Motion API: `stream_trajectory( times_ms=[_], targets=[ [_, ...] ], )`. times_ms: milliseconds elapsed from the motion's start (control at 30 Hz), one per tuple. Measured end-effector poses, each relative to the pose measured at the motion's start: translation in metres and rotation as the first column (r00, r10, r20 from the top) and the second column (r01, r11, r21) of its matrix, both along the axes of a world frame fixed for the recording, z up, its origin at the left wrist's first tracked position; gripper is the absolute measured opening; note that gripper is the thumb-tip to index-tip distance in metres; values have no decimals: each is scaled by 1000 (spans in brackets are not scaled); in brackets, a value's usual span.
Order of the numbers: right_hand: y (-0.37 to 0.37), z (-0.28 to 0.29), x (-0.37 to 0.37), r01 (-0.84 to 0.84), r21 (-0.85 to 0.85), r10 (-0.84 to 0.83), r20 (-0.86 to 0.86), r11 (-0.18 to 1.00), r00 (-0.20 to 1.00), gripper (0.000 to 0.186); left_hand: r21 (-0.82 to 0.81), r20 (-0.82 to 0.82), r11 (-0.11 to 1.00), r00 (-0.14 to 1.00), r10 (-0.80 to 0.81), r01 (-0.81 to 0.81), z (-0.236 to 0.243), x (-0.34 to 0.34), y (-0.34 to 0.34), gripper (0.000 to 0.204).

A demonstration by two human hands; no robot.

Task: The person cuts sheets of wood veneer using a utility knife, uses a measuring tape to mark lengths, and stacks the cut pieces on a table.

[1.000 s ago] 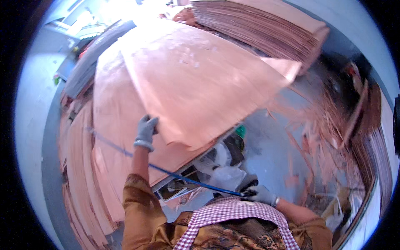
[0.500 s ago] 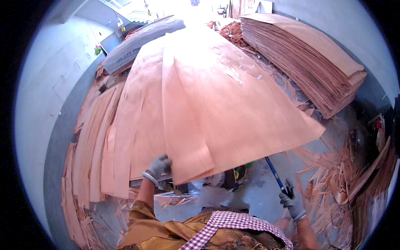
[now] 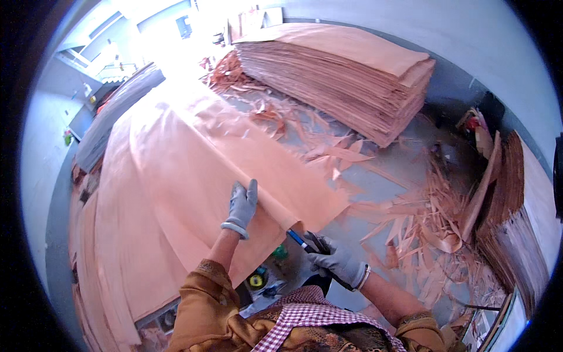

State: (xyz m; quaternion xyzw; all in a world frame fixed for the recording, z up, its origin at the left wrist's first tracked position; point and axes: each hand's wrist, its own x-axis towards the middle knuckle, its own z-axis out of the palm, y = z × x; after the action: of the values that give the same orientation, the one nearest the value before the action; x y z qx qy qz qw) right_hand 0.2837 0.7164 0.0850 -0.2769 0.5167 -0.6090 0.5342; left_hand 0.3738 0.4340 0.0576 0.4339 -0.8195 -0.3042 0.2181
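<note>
My left hand (image 3: 241, 206), in a grey glove, lies against a wide, thin sheet of pinkish wood veneer (image 3: 199, 193), fingers out and thumb apart. Beside it a raised fold runs lengthwise along the veneer and curls up at the near edge. My gloved right hand (image 3: 340, 261) is closed around a slim stick-like tool (image 3: 297, 238) with a blue and black shaft. The far end of that tool meets the curled veneer edge, and its tip is hidden there. More veneer sheets overlap underneath and to the left.
A tall veneer stack (image 3: 334, 82) stands at the back right. Torn veneer strips (image 3: 434, 229) litter the floor on the right. Another upright bundle (image 3: 516, 223) leans at the far right. A grey-covered stack (image 3: 117, 108) lies at the far left, near the wall.
The view has swung right. My left hand has moved from the sheet's near edge onto its surface, where a fold now rises. My right hand has brought the tool up to the edge.
</note>
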Motion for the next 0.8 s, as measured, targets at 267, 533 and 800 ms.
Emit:
stream_trajectory(
  times_ms=[267, 533, 800],
  targets=[
    [21, 30, -210, 72, 122, -81, 69, 990, 994, 58, 179, -381, 980, 925, -13, 88, 38, -242, 34, 82],
    [35, 57, -415, 189, 120, -191, 8, 975, 982, 58, -138, -533, 990, 839, -110, 43, 64, -483, 34, 78],
    [33, 86, -643, 104, 10, -105, 95, 994, 990, 59, -197, -536, 977, 825, -177, 82, 116, -696, 26, 64]
  ],
)
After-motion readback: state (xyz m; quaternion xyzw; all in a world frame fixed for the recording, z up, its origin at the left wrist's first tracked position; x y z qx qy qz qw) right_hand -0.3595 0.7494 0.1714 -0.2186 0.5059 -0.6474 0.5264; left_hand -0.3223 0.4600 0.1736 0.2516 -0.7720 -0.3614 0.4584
